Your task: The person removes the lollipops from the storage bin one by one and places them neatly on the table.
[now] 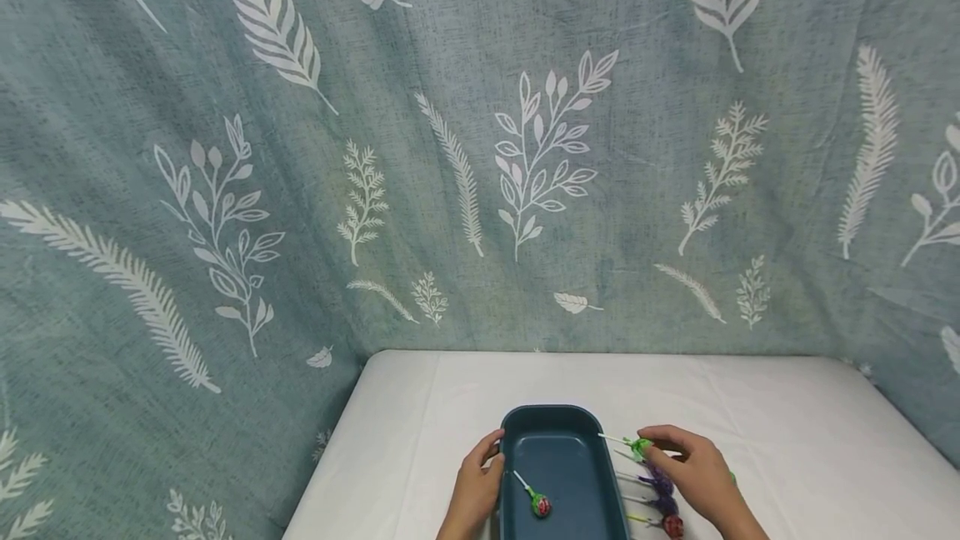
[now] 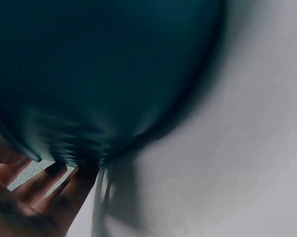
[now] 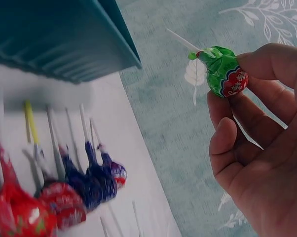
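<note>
A deep blue tray (image 1: 561, 417) sits in front of me on a white table. On its left side my left hand (image 1: 478, 477) holds the rim. Fingertips (image 2: 82, 180) touch the tray's ribbed outer wall in the left wrist view. To the right of the tray, my right hand (image 1: 693, 473) pinches a green-wrapped lollipop (image 3: 225, 74) by its candy end, with the white stick pointing left toward the tray's rim. Inside the tray lies another lollipop (image 1: 541, 505), green and red, its stick toward the upper left.
Beside the tray's right wall runs a row of several lollipops, among them a red one (image 3: 25, 212) and purple ones (image 3: 101, 182). White cloth covers the table (image 1: 420, 407). Behind it hangs a green curtain (image 1: 630, 215) with a white leaf pattern.
</note>
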`<action>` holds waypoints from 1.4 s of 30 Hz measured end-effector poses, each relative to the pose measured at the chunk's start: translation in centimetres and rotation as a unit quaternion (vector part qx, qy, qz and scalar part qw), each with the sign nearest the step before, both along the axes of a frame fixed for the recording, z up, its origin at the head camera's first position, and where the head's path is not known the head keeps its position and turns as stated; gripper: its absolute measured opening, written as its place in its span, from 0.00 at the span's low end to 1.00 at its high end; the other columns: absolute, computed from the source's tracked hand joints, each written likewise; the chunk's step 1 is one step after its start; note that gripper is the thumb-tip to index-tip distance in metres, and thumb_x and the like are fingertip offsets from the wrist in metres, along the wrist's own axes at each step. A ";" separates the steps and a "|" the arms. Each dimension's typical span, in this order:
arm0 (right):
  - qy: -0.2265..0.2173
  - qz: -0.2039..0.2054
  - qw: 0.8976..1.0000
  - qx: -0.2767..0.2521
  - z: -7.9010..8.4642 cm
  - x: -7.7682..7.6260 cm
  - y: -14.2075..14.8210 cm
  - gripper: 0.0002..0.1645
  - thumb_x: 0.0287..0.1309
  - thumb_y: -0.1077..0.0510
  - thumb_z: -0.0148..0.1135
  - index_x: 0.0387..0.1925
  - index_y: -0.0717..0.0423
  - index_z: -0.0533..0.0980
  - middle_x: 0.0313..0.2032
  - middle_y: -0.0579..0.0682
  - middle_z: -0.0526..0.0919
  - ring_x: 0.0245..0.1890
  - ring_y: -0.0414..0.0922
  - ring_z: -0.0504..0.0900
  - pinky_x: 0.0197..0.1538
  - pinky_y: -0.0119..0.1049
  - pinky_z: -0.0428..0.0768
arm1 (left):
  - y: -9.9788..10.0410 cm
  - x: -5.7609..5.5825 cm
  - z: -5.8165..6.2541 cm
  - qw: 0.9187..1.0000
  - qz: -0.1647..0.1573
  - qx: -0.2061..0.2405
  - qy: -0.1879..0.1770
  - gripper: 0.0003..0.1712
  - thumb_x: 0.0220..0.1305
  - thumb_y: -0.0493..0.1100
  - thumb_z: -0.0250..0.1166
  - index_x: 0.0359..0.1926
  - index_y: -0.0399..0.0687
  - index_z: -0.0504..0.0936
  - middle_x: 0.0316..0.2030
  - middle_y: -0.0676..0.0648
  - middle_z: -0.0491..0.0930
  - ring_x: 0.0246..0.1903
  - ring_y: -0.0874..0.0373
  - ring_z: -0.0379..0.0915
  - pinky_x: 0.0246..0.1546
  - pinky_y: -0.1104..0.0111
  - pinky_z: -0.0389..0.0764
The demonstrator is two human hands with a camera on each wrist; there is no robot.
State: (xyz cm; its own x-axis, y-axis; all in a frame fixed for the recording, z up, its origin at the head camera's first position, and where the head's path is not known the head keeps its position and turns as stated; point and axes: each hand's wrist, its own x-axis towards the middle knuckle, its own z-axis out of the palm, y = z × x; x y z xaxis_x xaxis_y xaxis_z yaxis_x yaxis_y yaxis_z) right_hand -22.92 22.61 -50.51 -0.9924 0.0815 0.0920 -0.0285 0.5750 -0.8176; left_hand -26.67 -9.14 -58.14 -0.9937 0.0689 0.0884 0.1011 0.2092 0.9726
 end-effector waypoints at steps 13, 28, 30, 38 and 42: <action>-0.036 -0.010 0.999 -0.007 -0.6 0.3 2.2 0.22 0.66 0.52 0.66 0.53 0.64 0.82 0.49 0.58 0.86 0.48 0.53 0.85 0.50 0.50 0.82 | 0.0 -0.1 -0.1 1.000 -0.005 -0.003 0.006 0.23 0.73 0.35 0.57 0.66 0.38 0.75 0.56 0.33 0.80 0.50 0.43 0.81 0.50 0.52 0.81; -0.087 -0.022 0.996 -0.013 -2.3 1.4 5.0 0.29 0.67 0.47 0.65 0.56 0.67 0.80 0.47 0.58 0.86 0.49 0.58 0.83 0.49 0.53 0.82 | 0.2 0.1 -0.1 1.000 -0.006 0.004 0.005 0.23 0.73 0.36 0.57 0.66 0.38 0.75 0.56 0.33 0.80 0.49 0.43 0.82 0.48 0.51 0.82; -0.087 -0.027 0.996 -0.014 -2.5 1.6 5.3 0.29 0.66 0.46 0.66 0.56 0.66 0.80 0.47 0.58 0.86 0.49 0.59 0.83 0.50 0.52 0.82 | 0.3 0.1 -0.1 1.000 -0.004 0.004 -0.001 0.23 0.73 0.36 0.57 0.66 0.39 0.75 0.56 0.34 0.80 0.48 0.44 0.83 0.47 0.53 0.82; -0.100 -0.036 0.994 -0.008 -3.6 2.3 6.7 0.33 0.61 0.44 0.70 0.54 0.68 0.80 0.47 0.62 0.86 0.51 0.63 0.82 0.50 0.56 0.81 | 0.2 0.2 -0.1 1.000 -0.001 -0.005 0.002 0.22 0.73 0.36 0.57 0.66 0.39 0.76 0.56 0.34 0.80 0.50 0.44 0.82 0.50 0.51 0.81; -0.115 -0.038 0.993 -0.008 -3.9 2.7 7.5 0.36 0.60 0.40 0.70 0.55 0.67 0.80 0.47 0.63 0.86 0.51 0.64 0.82 0.51 0.59 0.79 | 0.3 0.3 0.0 1.000 0.002 -0.004 0.003 0.22 0.73 0.36 0.57 0.66 0.40 0.76 0.56 0.34 0.80 0.51 0.44 0.81 0.51 0.50 0.81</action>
